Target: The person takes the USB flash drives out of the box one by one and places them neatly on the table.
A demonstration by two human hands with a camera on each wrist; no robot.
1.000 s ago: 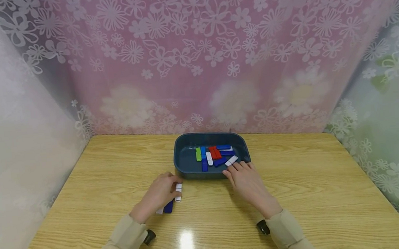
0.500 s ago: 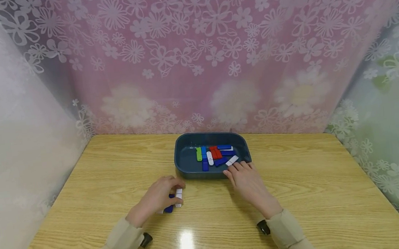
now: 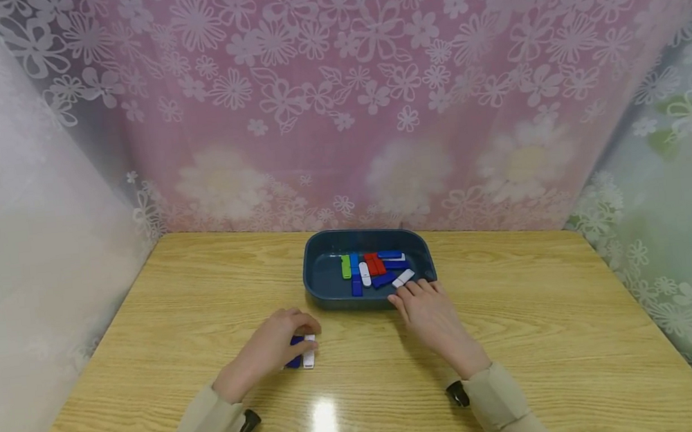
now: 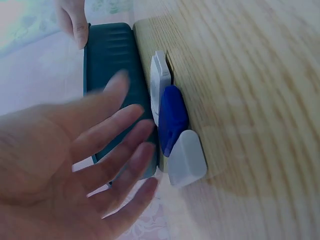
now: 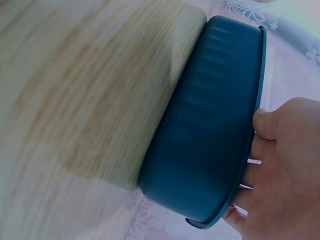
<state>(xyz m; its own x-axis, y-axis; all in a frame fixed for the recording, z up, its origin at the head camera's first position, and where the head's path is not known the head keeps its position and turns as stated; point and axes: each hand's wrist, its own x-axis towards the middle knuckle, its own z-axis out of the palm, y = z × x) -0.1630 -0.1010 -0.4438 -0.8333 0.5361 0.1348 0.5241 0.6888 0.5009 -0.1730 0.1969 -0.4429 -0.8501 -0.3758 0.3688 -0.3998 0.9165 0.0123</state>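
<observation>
Pink floral curtain [image 3: 334,92] behind wood-grain table [image 3: 550,321]. Left hand [image 3: 271,345], fingers loosely spread, not gripping, is over a white stick [image 3: 310,360] and blue stick [image 3: 294,362] on the table (second white stick [image 4: 188,160] alongside, left wrist view); right hand [image 3: 434,317] pinches the rim of the dark tub [image 3: 348,303].

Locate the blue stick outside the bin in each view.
Head: blue stick, below and left of centre, partly hidden by the left hand.
Left wrist: blue stick, near the centre, between two white sticks.
Right wrist: not in view.
Shared landmark: the dark bin, visible in all three views.
</observation>
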